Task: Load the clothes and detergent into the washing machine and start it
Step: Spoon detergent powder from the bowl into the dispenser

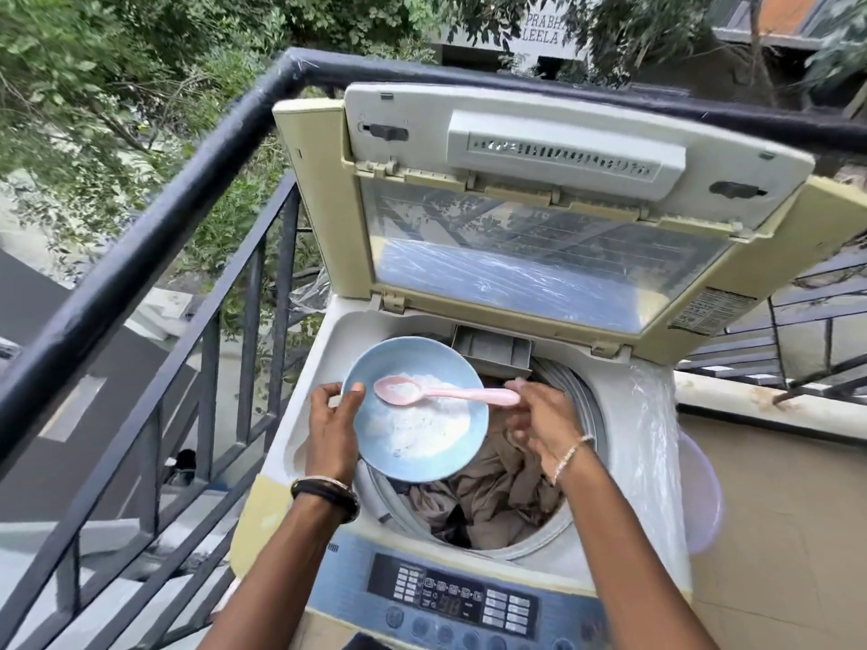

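Left hand (pixel 328 429) grips the bowl (pixel 403 356) of powder (pixel 422 426) over the clothes (pixel 497 490) in the washer (pixel 647 443). Right hand (pixel 539 424) blurs at the spoon (pixel 422 392) handle, grip unclear. Raised lid (pixel 539 255) stands behind, railing (pixel 140 255) left.

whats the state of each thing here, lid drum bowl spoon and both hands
cream washing machine lid, open, propped up
drum, loaded with brown clothes
light blue round bowl, held over drum, white powder inside
pink plastic spoon, lying in bowl
left hand, grips bowl rim
right hand, at spoon handle, grip unclear
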The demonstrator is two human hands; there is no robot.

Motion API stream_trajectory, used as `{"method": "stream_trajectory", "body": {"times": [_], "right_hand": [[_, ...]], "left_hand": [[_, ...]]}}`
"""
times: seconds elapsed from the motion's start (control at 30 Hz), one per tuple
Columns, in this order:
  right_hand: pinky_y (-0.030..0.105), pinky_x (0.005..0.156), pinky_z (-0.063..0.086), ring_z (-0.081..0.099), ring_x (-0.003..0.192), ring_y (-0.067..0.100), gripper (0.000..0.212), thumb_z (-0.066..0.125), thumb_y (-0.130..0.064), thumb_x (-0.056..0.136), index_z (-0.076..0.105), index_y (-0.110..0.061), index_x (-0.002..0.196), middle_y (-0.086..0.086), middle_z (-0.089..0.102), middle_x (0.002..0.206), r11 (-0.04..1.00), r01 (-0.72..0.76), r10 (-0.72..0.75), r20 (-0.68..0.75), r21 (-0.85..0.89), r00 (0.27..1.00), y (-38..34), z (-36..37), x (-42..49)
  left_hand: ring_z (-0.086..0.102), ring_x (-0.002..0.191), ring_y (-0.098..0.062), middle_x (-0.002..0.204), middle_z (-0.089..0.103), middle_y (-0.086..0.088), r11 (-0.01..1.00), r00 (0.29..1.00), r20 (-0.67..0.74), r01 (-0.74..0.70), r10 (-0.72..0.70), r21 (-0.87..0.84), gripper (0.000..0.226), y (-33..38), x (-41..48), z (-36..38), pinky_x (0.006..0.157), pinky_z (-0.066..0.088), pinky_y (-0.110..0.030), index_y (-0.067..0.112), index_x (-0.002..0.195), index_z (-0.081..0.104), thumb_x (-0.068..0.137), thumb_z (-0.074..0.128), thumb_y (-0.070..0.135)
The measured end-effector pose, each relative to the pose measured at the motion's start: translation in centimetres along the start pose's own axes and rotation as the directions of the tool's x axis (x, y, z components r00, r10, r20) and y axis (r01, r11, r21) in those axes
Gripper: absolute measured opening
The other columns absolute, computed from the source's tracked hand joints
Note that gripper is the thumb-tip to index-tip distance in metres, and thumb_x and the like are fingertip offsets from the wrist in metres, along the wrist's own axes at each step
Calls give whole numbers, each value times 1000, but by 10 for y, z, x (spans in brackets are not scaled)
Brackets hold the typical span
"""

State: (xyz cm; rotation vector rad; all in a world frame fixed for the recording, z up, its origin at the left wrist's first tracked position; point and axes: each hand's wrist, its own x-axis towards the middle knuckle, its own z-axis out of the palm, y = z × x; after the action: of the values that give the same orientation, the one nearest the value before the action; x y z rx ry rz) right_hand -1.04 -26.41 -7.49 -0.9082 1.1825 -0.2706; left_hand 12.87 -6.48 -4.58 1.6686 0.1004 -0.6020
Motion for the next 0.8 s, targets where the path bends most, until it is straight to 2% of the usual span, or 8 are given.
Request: {"method": "stream_trajectory", "body": {"times": [0.1,0.2,0.3,0.43,0.57,0.63,0.73,0.8], "right_hand": [[19,42,33,52,46,11,44,51,-50,95,71,-11,99,3,67,71,994,102,-99,104,-25,990,-14,-11,-39],[20,37,40,52,45,11,27,67,-28,89,67,-4,102,9,64,73,986,165,-166,107,22,980,-18,-9,-57],[19,42,48,55,47,13,23,71,-1,82,65,3,104,17,65,81,965,232,-243,83,124,967,-18,-2,-62],[18,48,48,56,54,14,30,71,-9,79,68,1,106,10,62,71,914,260,-308,114,312,945,-23,15,-72],[23,50,50,56,59,18,16,62,-11,93,69,-4,105,8,62,73,875,480,-483,109,54,869,-23,33,-82],[27,55,54,62,64,14,12,61,-16,94,71,-12,100,-3,70,83,695,688,-665,177,-209,726,-29,33,-93],[18,69,50,64,77,2,11,67,-17,91,73,-17,100,-11,71,96,217,858,-797,423,-466,431,-37,25,-106],[15,71,46,60,78,1,16,69,-13,88,73,-16,103,-7,70,91,64,848,-775,509,-527,375,-37,19,-109]], "left_hand": [[58,79,-26,85,60,-3,996,997,26,-70,69,48,39,-2,5,6,76,47,-48,33,88,52,65,59,63],[62,86,-31,87,63,-1,991,995,34,-100,97,89,34,-8,10,12,87,47,-59,37,87,52,69,58,66],[58,83,-26,84,62,3,980,986,41,-163,159,112,31,-4,5,18,82,47,-52,38,85,50,71,54,66],[56,79,-22,82,61,5,977,981,71,-186,180,103,40,-3,2,20,75,43,-41,30,89,51,70,53,66],[52,77,-16,80,56,8,985,984,111,-147,137,90,49,-6,5,20,74,39,-38,22,92,51,69,53,64],[51,79,-22,79,54,5,994,990,120,-89,80,67,41,-9,8,19,77,41,-41,29,84,52,66,56,65],[55,87,-27,86,57,0,998,993,121,1,-9,67,32,-13,14,17,80,46,-47,38,76,51,64,59,67],[56,88,-28,89,57,-1,998,991,128,16,-24,66,32,-11,14,18,79,46,-47,39,76,51,64,58,67]]}}
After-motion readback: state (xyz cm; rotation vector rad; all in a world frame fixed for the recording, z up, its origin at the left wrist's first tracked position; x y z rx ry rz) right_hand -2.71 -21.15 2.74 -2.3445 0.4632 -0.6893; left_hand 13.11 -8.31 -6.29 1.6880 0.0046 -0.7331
